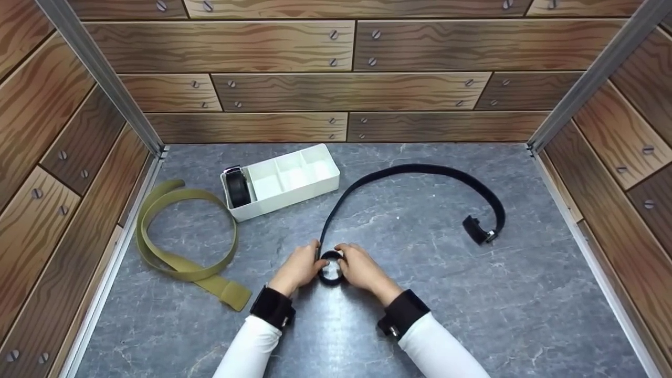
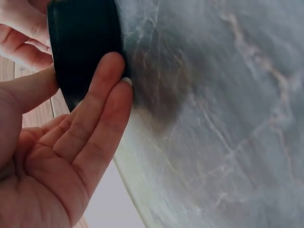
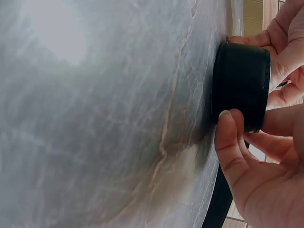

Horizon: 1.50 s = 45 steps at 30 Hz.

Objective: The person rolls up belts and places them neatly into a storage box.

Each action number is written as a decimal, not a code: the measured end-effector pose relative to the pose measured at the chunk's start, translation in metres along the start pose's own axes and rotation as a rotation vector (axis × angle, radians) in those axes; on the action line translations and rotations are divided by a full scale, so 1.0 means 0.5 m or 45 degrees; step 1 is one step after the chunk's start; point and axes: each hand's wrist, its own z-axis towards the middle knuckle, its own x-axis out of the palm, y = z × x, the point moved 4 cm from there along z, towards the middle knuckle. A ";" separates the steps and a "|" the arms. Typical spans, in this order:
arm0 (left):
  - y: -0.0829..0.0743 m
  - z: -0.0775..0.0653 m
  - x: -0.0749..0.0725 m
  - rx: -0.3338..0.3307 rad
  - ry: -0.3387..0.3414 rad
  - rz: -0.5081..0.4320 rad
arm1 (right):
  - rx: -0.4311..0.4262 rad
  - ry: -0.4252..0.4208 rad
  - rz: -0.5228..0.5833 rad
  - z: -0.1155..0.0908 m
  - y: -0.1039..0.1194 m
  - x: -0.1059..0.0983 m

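Note:
A black belt [image 1: 415,168] stands on edge on the grey marbled surface, its near end wound into a small ring-shaped coil [image 1: 331,282]. The left hand [image 1: 300,266] pinches the coil's left side, thumb over the rim and fingers along the outer face. On the opposite side, the right hand [image 1: 362,266] pinches the coil in the same manner. Both wrist views show the coil's smooth dark outer band [image 2: 85,42] between thumb and fingers [image 3: 232,142]. From the coil the strap runs away in a wide arc to the right, ending at a buckle [image 1: 491,235].
A white divided box [image 1: 294,198] stands at the back left, with a rolled black belt [image 1: 239,189] in its left compartment. Left of the hands, an olive webbing belt [image 1: 234,295] lies in a loose loop. Wood-patterned walls [image 1: 283,92] enclose the back and sides.

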 end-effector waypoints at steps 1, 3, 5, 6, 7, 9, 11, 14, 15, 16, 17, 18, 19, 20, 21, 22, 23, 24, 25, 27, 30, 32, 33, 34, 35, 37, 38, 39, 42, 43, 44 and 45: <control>0.000 0.001 0.001 -0.014 0.001 -0.004 | 0.020 0.002 0.013 0.000 -0.001 0.000; 0.001 0.002 0.003 -0.049 -0.004 -0.019 | 0.067 0.006 0.052 -0.001 -0.004 0.000; 0.002 0.003 0.004 -0.072 -0.023 -0.025 | 0.097 0.000 0.100 -0.004 -0.005 0.000; 0.001 0.004 0.005 -0.075 -0.038 -0.012 | 0.116 0.002 0.126 -0.006 -0.005 0.000; 0.000 0.004 0.006 -0.071 -0.059 0.007 | 0.114 -0.007 0.137 -0.008 -0.004 0.000; -0.002 0.004 0.007 -0.059 -0.101 0.040 | 0.106 -0.027 0.146 -0.013 -0.002 0.000; -0.005 0.004 0.008 -0.036 -0.149 0.094 | 0.116 -0.048 0.136 -0.019 -0.001 -0.001; -0.007 0.004 0.010 -0.028 -0.184 0.099 | 0.178 -0.055 0.149 -0.030 0.000 0.003; -0.007 0.004 0.012 -0.030 -0.190 0.096 | 0.214 -0.049 0.168 -0.034 -0.001 0.005; -0.008 0.005 0.013 -0.033 -0.191 0.092 | 0.253 -0.040 0.194 -0.037 -0.001 0.007; -0.008 0.005 0.014 -0.038 -0.190 0.089 | 0.285 -0.031 0.218 -0.040 -0.001 0.011; -0.008 0.006 0.014 -0.049 -0.184 0.082 | 0.302 -0.029 0.235 -0.041 -0.001 0.013; -0.008 0.007 0.014 -0.059 -0.177 0.081 | 0.317 -0.024 0.244 -0.041 -0.001 0.015; -0.008 0.007 0.013 -0.064 -0.174 0.085 | 0.331 -0.014 0.256 -0.041 0.000 0.017; -0.007 0.008 0.012 -0.068 -0.170 0.094 | 0.330 -0.010 0.253 -0.040 0.002 0.018; -0.007 0.009 0.009 -0.070 -0.168 0.104 | 0.323 -0.003 0.242 -0.038 0.003 0.019; -0.006 0.010 0.007 -0.068 -0.167 0.117 | 0.307 0.007 0.221 -0.036 0.005 0.019; -0.006 0.010 0.004 -0.065 -0.167 0.130 | 0.287 0.019 0.189 -0.034 0.007 0.018; -0.006 0.011 0.001 -0.055 -0.172 0.148 | 0.260 0.033 0.151 -0.032 0.009 0.018; -0.006 0.013 -0.003 -0.040 -0.176 0.171 | 0.186 0.045 0.040 -0.027 0.013 0.015; -0.006 0.016 -0.005 -0.035 -0.170 0.184 | 0.114 0.070 -0.071 -0.022 0.017 0.011; -0.006 0.017 -0.005 -0.044 -0.154 0.175 | 0.079 0.081 -0.107 -0.018 0.017 0.009; -0.007 0.018 -0.005 -0.040 -0.153 0.178 | 0.075 0.089 -0.101 -0.016 0.016 0.008; -0.008 0.018 -0.005 -0.041 -0.153 0.181 | 0.074 0.095 -0.090 -0.015 0.015 0.008; -0.009 0.018 -0.004 -0.040 -0.154 0.185 | 0.072 0.092 -0.077 -0.014 0.013 0.008; -0.011 0.017 -0.004 -0.039 -0.171 0.193 | 0.093 0.080 -0.032 -0.015 0.009 0.008; -0.012 0.017 -0.003 -0.035 -0.187 0.200 | 0.131 0.076 0.015 -0.017 0.007 0.008; -0.012 0.016 -0.003 -0.036 -0.201 0.203 | 0.167 0.069 0.069 -0.019 0.005 0.008; -0.013 0.016 -0.001 -0.053 -0.220 0.181 | 0.281 0.051 0.208 -0.029 0.000 0.010; -0.013 0.016 0.000 -0.053 -0.224 0.173 | 0.304 0.049 0.232 -0.032 -0.001 0.011; -0.013 0.016 0.001 -0.056 -0.220 0.166 | 0.323 0.049 0.245 -0.034 -0.001 0.012; -0.013 0.016 0.002 -0.058 -0.217 0.161 | 0.330 0.051 0.243 -0.036 0.000 0.012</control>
